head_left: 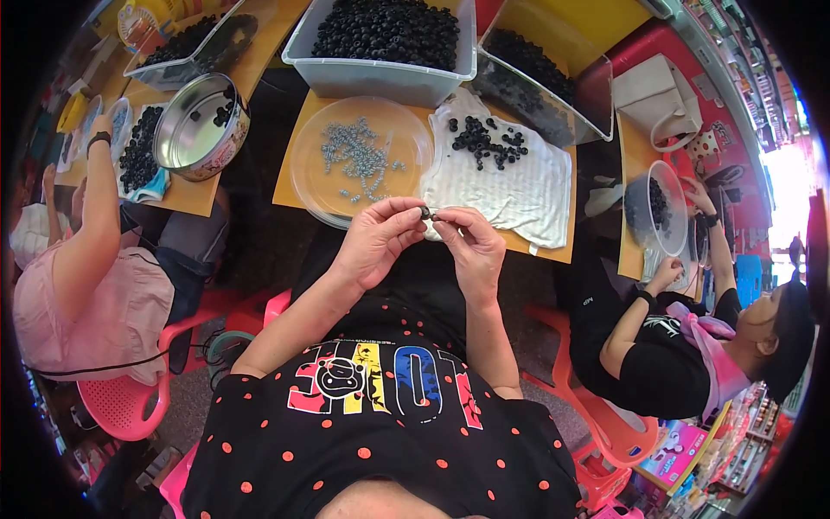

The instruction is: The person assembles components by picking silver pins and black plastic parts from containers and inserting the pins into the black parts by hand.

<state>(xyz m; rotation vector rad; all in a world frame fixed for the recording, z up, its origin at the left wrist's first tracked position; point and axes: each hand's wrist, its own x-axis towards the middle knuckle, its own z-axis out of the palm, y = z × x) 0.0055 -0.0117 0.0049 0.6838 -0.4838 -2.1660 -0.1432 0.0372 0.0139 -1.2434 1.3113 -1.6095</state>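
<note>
Our L fingers (396,208) & R fingers (456,218) both pinch a sm. blk pc. (425,213) nr. wht cloth (493,195) on bench (287,192).

Wood-tone tbl (288,193): rnd clr tray (406,143) on L, wht cloth (475,195) on R, clr bin (380,78) behind.

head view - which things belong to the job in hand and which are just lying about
Likely the job:
- black piece at the fingertips of left hand and right hand
- blue-grey bits in the round clear tray
- loose black pieces on the white cloth

Probably just lying about:
- white handbag
- pink box at lower right
</note>
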